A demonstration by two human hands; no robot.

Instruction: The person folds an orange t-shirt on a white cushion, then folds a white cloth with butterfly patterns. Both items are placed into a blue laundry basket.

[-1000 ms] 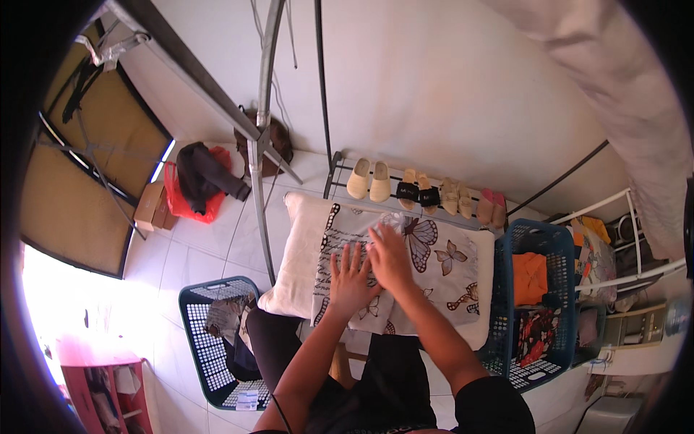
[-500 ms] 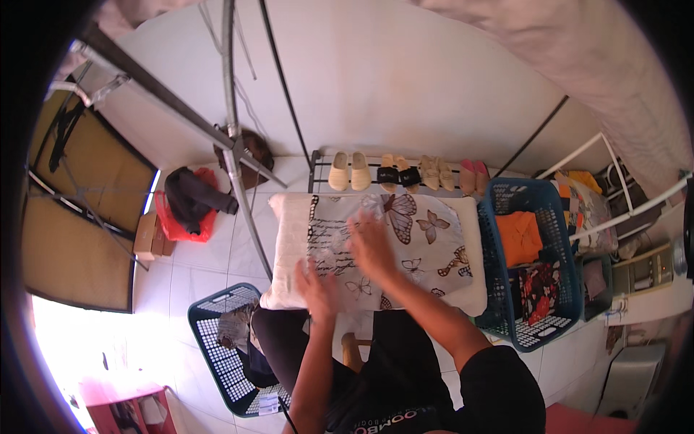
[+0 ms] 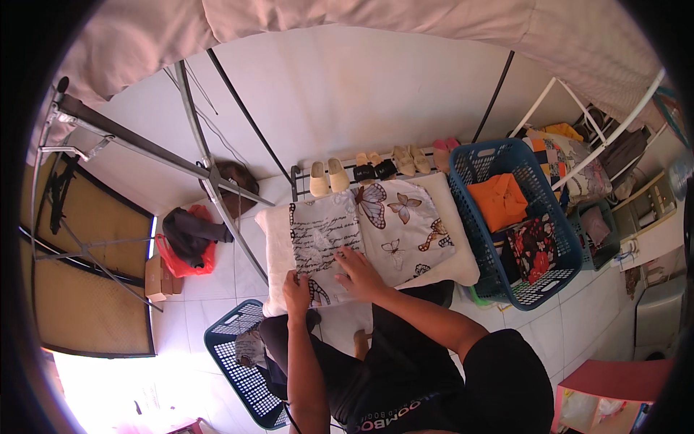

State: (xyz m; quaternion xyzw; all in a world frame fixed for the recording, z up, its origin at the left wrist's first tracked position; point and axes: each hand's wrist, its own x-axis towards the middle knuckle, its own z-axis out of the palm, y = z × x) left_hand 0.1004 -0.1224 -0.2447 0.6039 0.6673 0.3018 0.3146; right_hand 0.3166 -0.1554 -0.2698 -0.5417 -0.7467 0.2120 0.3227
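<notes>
A white cloth (image 3: pixel 394 230) printed with brown butterflies and dark script lies spread on a cream padded surface (image 3: pixel 463 266) in front of me. At its near left corner, my left hand (image 3: pixel 296 291) is closed, the fingers pinching the cloth's edge. My right hand (image 3: pixel 360 275) rests on the cloth to the right, palm down, with its fingers stretched out over the script. The cloth's far side lies flat, and its near edge is partly covered by my right hand and wrist.
To the right, a blue basket (image 3: pixel 517 296) holds a folded orange garment (image 3: pixel 497 202) and a dark floral one (image 3: pixel 533 249). Another blue basket (image 3: pixel 238 383) with clothes stands at lower left. Behind is a shoe rack (image 3: pixel 294 181); metal poles (image 3: pixel 195 119) rise at left.
My left hand has moved down to the cloth's near left corner and closed on it. The right hand has come nearer and settled flat. The whole view has shifted.
</notes>
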